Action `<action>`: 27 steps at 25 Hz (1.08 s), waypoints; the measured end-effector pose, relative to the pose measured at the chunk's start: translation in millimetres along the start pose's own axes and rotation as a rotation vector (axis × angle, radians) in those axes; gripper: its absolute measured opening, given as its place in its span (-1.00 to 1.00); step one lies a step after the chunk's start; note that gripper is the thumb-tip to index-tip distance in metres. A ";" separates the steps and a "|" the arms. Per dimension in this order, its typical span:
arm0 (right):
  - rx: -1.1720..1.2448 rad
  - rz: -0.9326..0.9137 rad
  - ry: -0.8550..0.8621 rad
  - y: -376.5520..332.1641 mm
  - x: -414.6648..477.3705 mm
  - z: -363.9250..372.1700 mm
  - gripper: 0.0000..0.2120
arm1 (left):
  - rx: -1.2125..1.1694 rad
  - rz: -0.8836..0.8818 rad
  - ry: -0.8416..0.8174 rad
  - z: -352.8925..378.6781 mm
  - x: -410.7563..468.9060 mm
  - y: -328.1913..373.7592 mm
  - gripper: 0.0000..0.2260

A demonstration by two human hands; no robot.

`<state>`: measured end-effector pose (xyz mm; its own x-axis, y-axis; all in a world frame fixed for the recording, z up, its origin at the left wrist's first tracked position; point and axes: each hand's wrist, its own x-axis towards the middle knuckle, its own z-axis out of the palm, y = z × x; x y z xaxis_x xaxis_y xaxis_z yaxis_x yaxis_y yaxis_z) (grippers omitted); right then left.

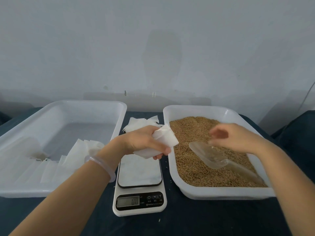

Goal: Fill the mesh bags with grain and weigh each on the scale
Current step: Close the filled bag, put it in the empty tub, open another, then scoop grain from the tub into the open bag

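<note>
A white mesh bag (166, 136) is gripped in the left hand (144, 140) above the scale (139, 184). The right hand (237, 137), loosely spread and empty, is held over the scoop (209, 156) lying on the grain (196, 171) in its tray (221, 195).

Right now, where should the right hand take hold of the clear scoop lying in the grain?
Grip the scoop by its handle, from the near right: it lies flat on the grain, bowl pointing away-left, handle toward the right hand.

Dark blue tablecloth (187, 223) spans foreground; pale grey scuffed wall (153, 48) behind; thin cable (307, 96) far right.
</note>
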<state>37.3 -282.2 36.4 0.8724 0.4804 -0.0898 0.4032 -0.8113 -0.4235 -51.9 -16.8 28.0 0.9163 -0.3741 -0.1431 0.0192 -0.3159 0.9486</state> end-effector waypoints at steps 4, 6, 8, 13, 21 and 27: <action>-0.292 0.351 -0.271 62.5 -18.3 10.8 -0.48 | -0.074 0.041 0.149 11.8 10.2 0.5 -0.71; -0.255 0.328 -0.246 72.0 -21.2 23.4 -0.75 | -0.142 0.069 0.182 24.3 18.3 2.7 -0.70; -0.237 0.285 -0.204 76.6 -23.2 29.1 -0.82 | -0.171 0.095 0.195 36.2 26.6 3.3 -0.71; -0.137 0.196 -0.021 74.5 -25.8 13.6 -0.74 | -0.142 0.120 0.347 48.5 40.4 -0.5 -0.60; -0.565 0.125 0.156 57.0 -29.1 -19.6 -0.67 | 0.008 0.103 0.468 49.0 43.9 -7.1 -0.51; -0.221 0.075 0.116 61.9 -30.4 4.4 -0.69 | 0.072 0.102 0.506 48.5 44.0 -8.8 -0.57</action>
<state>34.5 -345.5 9.0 0.9227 0.3855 -0.0045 0.3759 -0.9023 -0.2112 -31.1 -72.8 -0.4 0.9911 0.0571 0.1201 -0.0912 -0.3654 0.9264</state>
